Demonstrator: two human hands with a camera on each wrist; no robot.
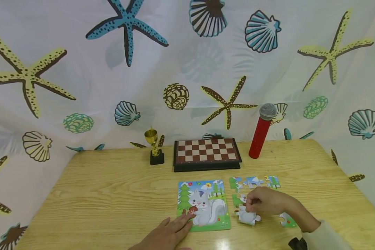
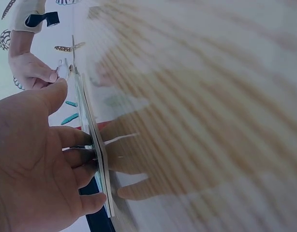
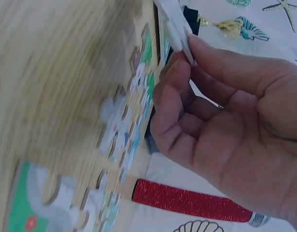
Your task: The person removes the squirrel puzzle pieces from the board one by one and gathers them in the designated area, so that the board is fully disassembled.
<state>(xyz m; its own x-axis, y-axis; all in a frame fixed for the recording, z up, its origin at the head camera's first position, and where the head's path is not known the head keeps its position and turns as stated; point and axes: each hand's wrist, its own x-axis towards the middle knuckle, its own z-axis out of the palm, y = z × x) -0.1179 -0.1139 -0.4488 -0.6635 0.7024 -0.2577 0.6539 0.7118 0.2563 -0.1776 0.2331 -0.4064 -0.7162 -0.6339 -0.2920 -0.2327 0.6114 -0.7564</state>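
My left hand (image 1: 168,234) lies with its fingers extended on the lower left corner of a squirrel picture board (image 1: 210,211). In the left wrist view those fingers reach over the board's edge (image 2: 104,169). My right hand (image 1: 270,201) pinches a grey-white jigsaw piece (image 1: 247,218) between thumb and index finger. The right wrist view shows this piece tilted, its pale side at the fingertips (image 3: 191,41). Around the right hand lie loose jigsaw pieces: a row along the top (image 1: 253,181), a squirrel-face piece (image 1: 237,200) and a green corner piece (image 1: 288,221), partly hidden by the arm.
A folded chessboard (image 1: 206,151) lies behind the picture board. To its left stands a small gold trophy (image 1: 155,147), to its right a red microphone (image 1: 260,137). A cloth printed with shells and starfish (image 1: 162,76) hangs behind the wooden table (image 1: 112,194).
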